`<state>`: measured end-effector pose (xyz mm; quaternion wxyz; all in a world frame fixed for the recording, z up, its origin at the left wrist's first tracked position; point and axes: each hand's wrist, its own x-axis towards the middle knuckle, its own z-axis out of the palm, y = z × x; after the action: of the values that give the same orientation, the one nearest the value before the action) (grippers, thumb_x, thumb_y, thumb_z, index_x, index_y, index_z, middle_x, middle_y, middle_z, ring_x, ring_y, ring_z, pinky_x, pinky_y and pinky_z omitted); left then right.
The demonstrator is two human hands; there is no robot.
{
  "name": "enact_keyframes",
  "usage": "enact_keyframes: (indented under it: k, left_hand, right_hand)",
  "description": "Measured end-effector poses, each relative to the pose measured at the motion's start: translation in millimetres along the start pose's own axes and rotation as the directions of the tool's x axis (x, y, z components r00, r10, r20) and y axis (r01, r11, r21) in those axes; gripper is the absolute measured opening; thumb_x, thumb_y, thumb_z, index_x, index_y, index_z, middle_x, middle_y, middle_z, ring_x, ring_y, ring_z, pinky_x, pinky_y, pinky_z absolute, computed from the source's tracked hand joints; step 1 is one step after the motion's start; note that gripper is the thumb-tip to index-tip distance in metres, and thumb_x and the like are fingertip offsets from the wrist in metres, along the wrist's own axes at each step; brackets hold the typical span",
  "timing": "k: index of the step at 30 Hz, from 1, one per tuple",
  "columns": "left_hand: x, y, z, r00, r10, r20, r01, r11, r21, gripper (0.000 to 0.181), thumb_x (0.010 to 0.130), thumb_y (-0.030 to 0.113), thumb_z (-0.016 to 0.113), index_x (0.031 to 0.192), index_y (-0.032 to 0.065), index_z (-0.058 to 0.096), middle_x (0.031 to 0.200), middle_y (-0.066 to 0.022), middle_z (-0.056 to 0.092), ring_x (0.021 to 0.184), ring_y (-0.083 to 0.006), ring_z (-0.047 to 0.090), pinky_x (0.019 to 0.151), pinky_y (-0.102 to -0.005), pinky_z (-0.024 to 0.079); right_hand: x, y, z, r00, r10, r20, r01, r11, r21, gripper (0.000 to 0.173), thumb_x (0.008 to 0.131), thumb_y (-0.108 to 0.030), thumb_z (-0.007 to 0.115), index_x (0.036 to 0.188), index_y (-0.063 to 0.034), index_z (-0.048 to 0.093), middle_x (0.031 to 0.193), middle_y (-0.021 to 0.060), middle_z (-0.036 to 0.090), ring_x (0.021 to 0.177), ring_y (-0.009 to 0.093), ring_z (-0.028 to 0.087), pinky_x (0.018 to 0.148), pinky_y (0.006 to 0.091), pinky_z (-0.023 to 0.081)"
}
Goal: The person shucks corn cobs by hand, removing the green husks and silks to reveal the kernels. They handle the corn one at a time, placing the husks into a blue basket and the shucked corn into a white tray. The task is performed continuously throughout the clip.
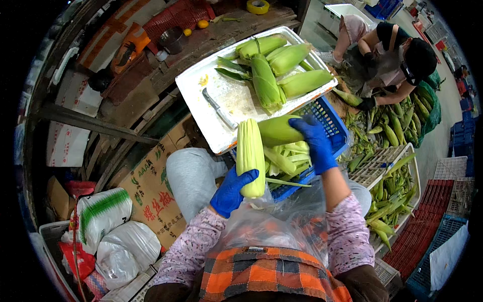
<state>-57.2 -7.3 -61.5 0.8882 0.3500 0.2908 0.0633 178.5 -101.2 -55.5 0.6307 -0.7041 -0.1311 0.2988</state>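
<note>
My left hand (234, 190), in a blue glove, grips the lower end of a pale, partly husked ear of corn (250, 158), held upright. My right hand (314, 141), also blue-gloved and slightly blurred, has its fingers on the right end of a greener ear of corn (277, 130), which lies across beside the first. Below both is a blue plastic basket (341, 130) with stripped corn husks (288, 160) in it. Beyond it sits a white foam tray (196, 109) holding several green ears of corn (266, 81) and a knife (220, 109), its blade pointing away from me.
At the upper right a co-worker (392, 56) in dark gloves bends over a green mesh sack of corn (434, 113). A crate of husks (415, 188) stands at the right. A wooden bench (234, 28) runs behind the tray. Plastic bags (128, 241) fill a bin at the lower left.
</note>
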Motion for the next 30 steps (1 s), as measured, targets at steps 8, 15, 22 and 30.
enact_keyframes:
  k: [8,15,22,30]
  left_hand:
    - [29.8,-12.3,-27.0,0.972,0.179,-0.155,-0.193,0.978,-0.083,0.046,0.088,0.015,0.062,0.127,-0.0014,0.043,0.105,-0.0155,0.059,0.093,-0.0290,0.062,0.080,-0.0400,0.054]
    - [21.9,-26.5,-56.7,0.974,0.128,-0.189,-0.157,0.977,-0.147,0.047,0.088,0.018,0.061,0.128,0.0005,0.044,0.111,-0.0143,0.058,0.100,-0.0256,0.059,0.083,-0.0377,0.052]
    - [13.2,-14.9,-52.8,0.979,0.104,-0.173,-0.136,0.973,-0.184,0.052,0.084,0.014,0.062,0.128,-0.0014,0.040,0.108,-0.0164,0.055,0.095,-0.0269,0.059,0.083,-0.0401,0.052]
    - [-8.6,7.7,-59.9,0.965,0.219,-0.144,-0.245,0.949,-0.198,0.055,0.092,0.030,0.053,0.132,-0.0054,0.038,0.118,-0.0216,0.055,0.106,-0.0322,0.057,0.093,-0.0411,0.046]
  right_hand:
    - [18.5,49.2,66.5,0.977,-0.012,0.212,0.114,0.871,-0.478,0.080,0.073,-0.049,0.073,0.126,0.0048,0.049,0.125,0.0287,0.047,0.113,0.038,0.050,0.097,0.0385,0.041]
    - [-21.9,66.9,83.0,0.914,-0.039,0.403,0.237,0.859,-0.454,0.093,0.067,-0.047,0.078,0.134,0.0046,0.039,0.126,0.0293,0.048,0.114,0.040,0.051,0.099,0.0395,0.041]
    - [-30.3,74.9,62.8,0.882,-0.055,0.468,0.329,0.782,-0.528,0.061,0.078,-0.040,0.071,0.128,-0.0098,0.052,0.114,0.0188,0.060,0.104,0.033,0.059,0.087,0.0387,0.046]
    - [-12.5,66.6,-51.9,0.878,-0.476,-0.042,0.120,0.304,-0.945,0.079,0.072,-0.023,0.078,0.136,-0.0008,0.038,0.131,0.0213,0.048,0.119,0.034,0.049,0.098,0.0372,0.040]
